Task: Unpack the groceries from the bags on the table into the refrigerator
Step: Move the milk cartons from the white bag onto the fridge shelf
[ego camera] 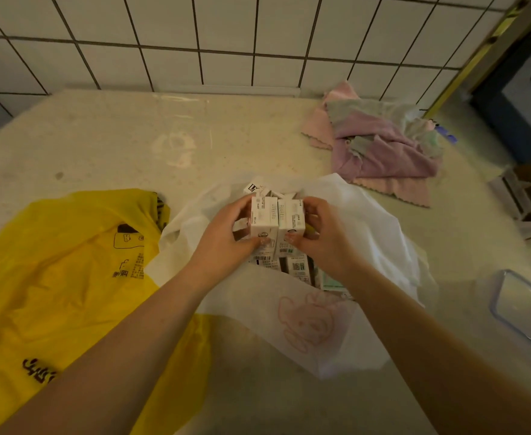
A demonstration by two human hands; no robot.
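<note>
Both hands meet over the white bag (367,233): the left hand (226,237) grips the left carton (264,219) and the right hand (323,237) grips the right carton (292,219), thumbs on the near faces, fingers curled behind. Pressed side by side, these small white boxes stand upright with their long axes vertical, above more cartons (289,265) lying inside the thin, crumpled plastic. Forearms reach in from the near edge. Left of it, a glossy yellow bag (54,277) lies flat on the speckled table (101,146)

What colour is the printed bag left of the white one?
Yellow bag with dark print, lying flat; the head view shows it.
</note>
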